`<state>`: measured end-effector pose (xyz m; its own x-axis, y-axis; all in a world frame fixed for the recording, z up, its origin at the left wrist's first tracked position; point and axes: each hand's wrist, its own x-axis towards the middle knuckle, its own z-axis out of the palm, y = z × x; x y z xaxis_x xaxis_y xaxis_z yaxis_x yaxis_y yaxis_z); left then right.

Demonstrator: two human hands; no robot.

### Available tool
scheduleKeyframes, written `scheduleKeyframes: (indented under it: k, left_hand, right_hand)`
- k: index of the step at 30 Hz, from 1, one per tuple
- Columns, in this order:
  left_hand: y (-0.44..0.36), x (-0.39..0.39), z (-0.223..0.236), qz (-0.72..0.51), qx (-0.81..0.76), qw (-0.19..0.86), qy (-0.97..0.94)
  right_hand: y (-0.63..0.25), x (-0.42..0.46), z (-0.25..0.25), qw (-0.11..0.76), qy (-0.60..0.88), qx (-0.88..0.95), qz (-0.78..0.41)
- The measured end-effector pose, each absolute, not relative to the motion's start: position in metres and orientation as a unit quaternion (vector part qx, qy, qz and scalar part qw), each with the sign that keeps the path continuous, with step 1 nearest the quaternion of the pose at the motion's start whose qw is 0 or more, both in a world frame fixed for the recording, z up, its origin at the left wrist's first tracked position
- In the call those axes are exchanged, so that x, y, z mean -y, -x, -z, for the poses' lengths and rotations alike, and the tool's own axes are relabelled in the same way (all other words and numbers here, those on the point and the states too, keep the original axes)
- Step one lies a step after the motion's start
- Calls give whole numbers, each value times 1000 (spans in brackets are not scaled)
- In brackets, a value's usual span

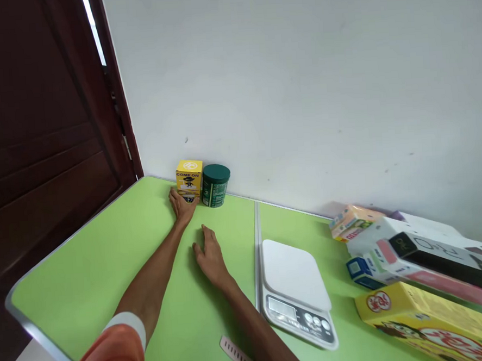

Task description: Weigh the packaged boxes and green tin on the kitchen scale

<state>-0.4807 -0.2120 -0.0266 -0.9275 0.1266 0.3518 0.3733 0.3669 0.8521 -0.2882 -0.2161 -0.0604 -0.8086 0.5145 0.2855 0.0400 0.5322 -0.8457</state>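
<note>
At the table's far edge, my left hand (183, 207) grips the lower part of a yellow box (189, 177) printed "COME ON", with fingers on its left side and thumb on its right. The box stands upright near the wall. Just right of it, beside my thumb, is a dark green canister (216, 186) with a lid. My right hand (211, 257) is over the green table, nearer to me, its thumb and fingers apart and nothing in it. To the right of that forearm lies a white digital kitchen scale (295, 286) with bare platform.
Several product boxes are piled on the right, including a long yellow box (437, 321), a black-ended carton (445, 255) and an orange carton (355, 221). A pale pink strap (236, 355) shows by my right forearm. A white wall (301, 89) and dark door (38, 133) bound the table.
</note>
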Motion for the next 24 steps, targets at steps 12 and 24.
scheduleKeyframes:
  k: [12, 24]
  left_hand:
    - [489, 189, 25, 516, 813, 190, 191]
    - [436, 269, 18, 538, 798, 191, 195]
  right_hand:
    - [391, 178, 68, 281, 189, 844, -417]
    - [335, 194, 51, 221, 217, 789, -531]
